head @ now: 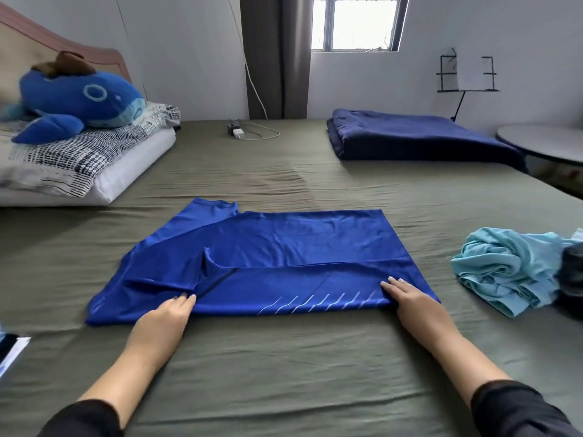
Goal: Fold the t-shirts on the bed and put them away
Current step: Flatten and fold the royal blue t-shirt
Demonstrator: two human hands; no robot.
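Head view looks down on an olive-green bed sheet where a royal-blue t-shirt lies spread at the centre, its near long edge folded over toward 12 o'clock so a strip with pale slanted stripes faces up. At 7 o'clock of the shirt, the left hand rests flat on that folded edge, fingers straight and close together, gripping nothing. At 5 o'clock of the shirt, the right hand lies the same way, fingers extended on the fabric near the striped corner, holding nothing. A sleeve sticks out toward 11 o'clock. At 3 o'clock, well apart from the blue shirt, a light teal t-shirt sits crumpled, touching a dark garment at the frame edge. At 1 o'clock lies a folded navy blanket. At 10 o'clock a blue whale plush rests on a patterned pillow. At 12 o'clock a white charger with cable lies on the sheet.
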